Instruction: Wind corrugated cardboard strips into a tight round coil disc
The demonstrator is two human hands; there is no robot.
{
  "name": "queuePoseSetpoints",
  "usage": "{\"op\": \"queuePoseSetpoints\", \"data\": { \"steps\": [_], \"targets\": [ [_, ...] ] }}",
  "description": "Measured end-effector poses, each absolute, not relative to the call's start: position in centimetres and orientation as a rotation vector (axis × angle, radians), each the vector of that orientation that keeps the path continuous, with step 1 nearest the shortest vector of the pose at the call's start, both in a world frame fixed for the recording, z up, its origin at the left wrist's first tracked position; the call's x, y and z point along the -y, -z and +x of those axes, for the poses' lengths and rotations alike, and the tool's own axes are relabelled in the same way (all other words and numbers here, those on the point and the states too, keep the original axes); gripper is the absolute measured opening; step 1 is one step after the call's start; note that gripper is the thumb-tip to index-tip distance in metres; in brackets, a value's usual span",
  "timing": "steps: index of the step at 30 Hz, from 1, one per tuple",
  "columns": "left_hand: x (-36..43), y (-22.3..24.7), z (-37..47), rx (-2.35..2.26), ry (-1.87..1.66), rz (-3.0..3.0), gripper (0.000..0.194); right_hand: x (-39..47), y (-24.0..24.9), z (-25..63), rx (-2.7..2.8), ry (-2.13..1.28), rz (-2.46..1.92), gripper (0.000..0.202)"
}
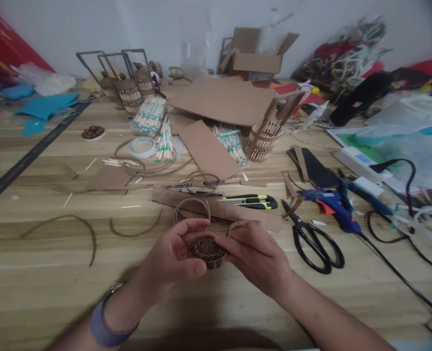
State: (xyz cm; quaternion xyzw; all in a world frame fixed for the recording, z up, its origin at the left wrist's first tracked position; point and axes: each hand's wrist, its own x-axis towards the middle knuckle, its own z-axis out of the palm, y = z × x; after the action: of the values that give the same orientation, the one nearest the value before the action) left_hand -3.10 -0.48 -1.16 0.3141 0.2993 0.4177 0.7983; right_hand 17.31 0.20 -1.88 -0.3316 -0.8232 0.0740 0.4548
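Forearms (pixel 322 304) converge; left hand (pixel 168 258), fingers half-curled, cradles coiled cardboard disc (pixel 206 249), apparently steadying it; right hand (pixel 262 258), fingertips nearly closed, pinches its edge, likely against unwinding. Scissors (pixel 311 234) lie nearby.

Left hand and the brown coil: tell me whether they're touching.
Touching. The head view shows the left hand cupped around the left side of the brown coil, its thumb pressed against the near edge.

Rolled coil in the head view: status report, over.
Left hand and right hand both on rolled coil. Thin loop lies just beyond the left fingers. Scissors right, apart from coil. Over.
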Motion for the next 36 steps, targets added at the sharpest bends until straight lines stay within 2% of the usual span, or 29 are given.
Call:
{"op": "queuePoseSetpoints", "data": {
  "steps": [5,13,23,26,32,36],
  "targets": [
    [0.2,1.6,-3.0,-0.579,-0.855,0.668,0.062,0.0,1.6,17.3,2.037,-0.113,-0.795,0.014],
    [0.8,1.9,-2.6,-0.845,-1.001,0.857,0.063,0.1,1.9,18.2,2.264,0.230,-0.778,0.015],
    [0.2,1.3,-3.0,-0.607,-0.872,0.727,0.064,-0.3,1.4,17.2,2.003,-0.012,-0.822,0.013],
    [0.1,1.4,-3.1,-0.776,-0.852,0.877,0.060,-0.5,1.4,17.7,2.107,0.054,-0.796,0.011],
    [0.8,-0.6,-2.5,-1.419,-0.630,1.435,0.051,-0.4,0.0,18.1,2.321,0.321,-0.667,0.023],
    [1.3,-1.4,-2.0,-1.525,-0.685,1.715,0.038,-0.1,0.1,17.6,2.354,0.362,-0.615,0.028]
  ]
}}
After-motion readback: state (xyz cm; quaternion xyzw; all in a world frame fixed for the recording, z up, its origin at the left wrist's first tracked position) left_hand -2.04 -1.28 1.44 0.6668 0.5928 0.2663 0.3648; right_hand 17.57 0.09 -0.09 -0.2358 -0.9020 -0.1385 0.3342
